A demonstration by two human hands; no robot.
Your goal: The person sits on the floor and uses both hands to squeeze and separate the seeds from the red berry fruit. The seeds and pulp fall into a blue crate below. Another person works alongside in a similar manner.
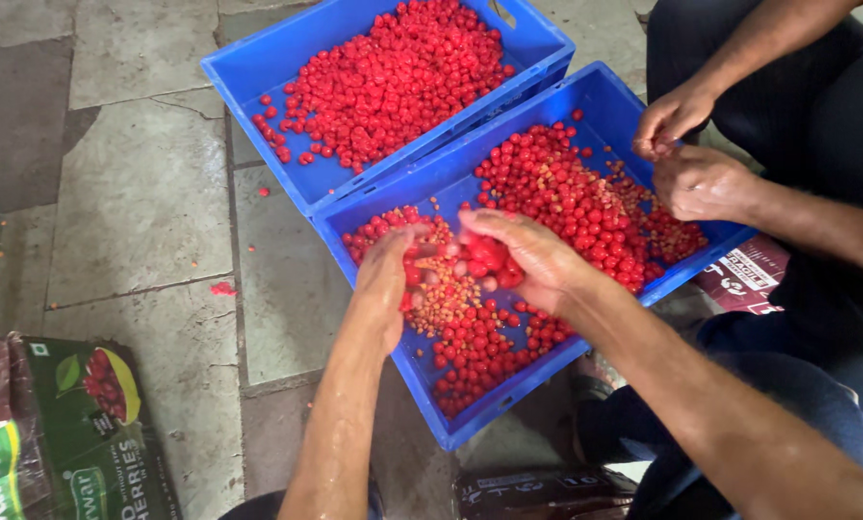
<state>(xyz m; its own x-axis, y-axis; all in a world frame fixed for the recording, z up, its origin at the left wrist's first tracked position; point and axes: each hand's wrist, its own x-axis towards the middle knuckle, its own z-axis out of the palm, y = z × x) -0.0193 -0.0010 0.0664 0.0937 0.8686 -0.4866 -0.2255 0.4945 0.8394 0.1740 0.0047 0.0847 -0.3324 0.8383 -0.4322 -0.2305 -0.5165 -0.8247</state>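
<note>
Green printed carton (pixel 85 433) lies far left on the stone floor (pixel 142 193). Left hand (pixel 385 274), loosely curled, rests among cherries (pixel 470 342) in the near blue crate (pixel 508 395). Right hand (pixel 528 255) clasps a red cherry cluster (pixel 487 255). Another person's hands (pixel 686 144) work at right.

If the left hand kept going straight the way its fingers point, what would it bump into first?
Probably the right hand. The left hand points up and slightly right over the near crate, its fingertips almost at the red cherries the right hand cups, though depth is hard to judge.
</note>
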